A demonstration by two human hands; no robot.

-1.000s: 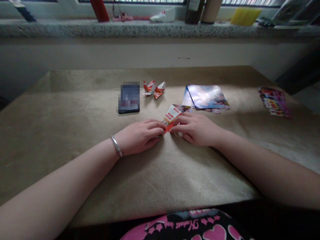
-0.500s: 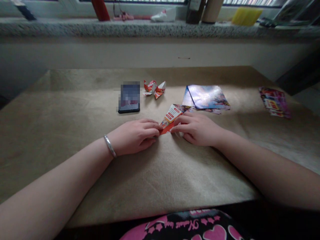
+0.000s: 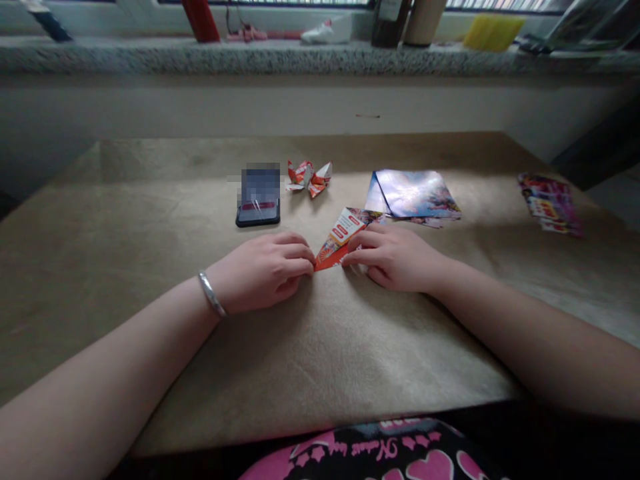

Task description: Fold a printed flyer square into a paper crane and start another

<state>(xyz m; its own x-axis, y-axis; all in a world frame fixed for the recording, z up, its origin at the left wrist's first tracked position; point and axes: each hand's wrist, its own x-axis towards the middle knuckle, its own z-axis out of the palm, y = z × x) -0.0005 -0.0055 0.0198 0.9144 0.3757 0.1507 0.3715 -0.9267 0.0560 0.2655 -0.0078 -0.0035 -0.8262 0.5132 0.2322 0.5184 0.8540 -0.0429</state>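
Note:
A folded sheet of printed paper [image 3: 337,241], orange-red with a white panel, lies on the table between my hands and narrows to a point at its left end. My left hand [image 3: 267,270], with a silver bangle at the wrist, has its closed fingertips at that pointed tip. From the other side my right hand [image 3: 393,257] bends its fingers over the paper's right part and holds it down, covering some of it. Just beyond, a folded paper figure [image 3: 309,178] in red and white stands with its points raised.
A dark phone [image 3: 259,215] lies behind my left hand, partly pixelated. Beyond my right hand is a stack of glossy printed sheets [image 3: 417,193]. More colourful printed pieces [image 3: 550,205] lie at the far right. A stone windowsill [image 3: 300,59] with bottles and small items runs behind the table [image 3: 320,373].
My left hand has slid slightly left along the paper to its tip, so more of the pointed end shows. My right hand and the other things have stayed in place.

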